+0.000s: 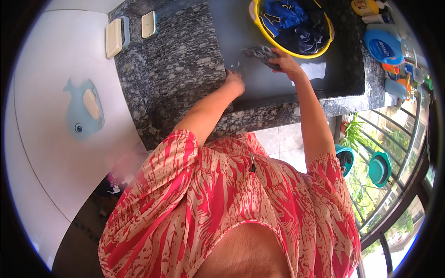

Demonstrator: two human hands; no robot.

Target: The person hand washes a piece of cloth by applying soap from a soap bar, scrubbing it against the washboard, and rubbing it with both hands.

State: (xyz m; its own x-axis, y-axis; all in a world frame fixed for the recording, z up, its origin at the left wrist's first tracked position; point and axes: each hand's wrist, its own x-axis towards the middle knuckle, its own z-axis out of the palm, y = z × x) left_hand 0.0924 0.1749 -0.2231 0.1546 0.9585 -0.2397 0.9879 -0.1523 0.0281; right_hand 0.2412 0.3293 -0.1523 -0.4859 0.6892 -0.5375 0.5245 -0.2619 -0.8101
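Observation:
My right hand [285, 65] grips a crumpled dark grey cloth [262, 55] above the dark stone sink [347, 74], just below the rim of a yellow-edged basin [301, 55]. Inside that basin lie bright blue fabric [286, 15] with yellow trim and dark, wet-looking fabric [302, 39]. My left hand [235, 83] is at the sink's left side, against the edge of the ridged granite washboard [184, 52]. Its fingertips are hard to make out, so I cannot tell whether it holds anything. Small white flecks show beside those fingers.
A cream soap bar [148, 24] and a lidded soap dish [114, 38] sit at the left. On the wall is a whale-shaped soap holder [78, 111]. Several bottles, including a blue one [384, 47], line the right ledge. A teal basin [379, 169] hangs by the window bars.

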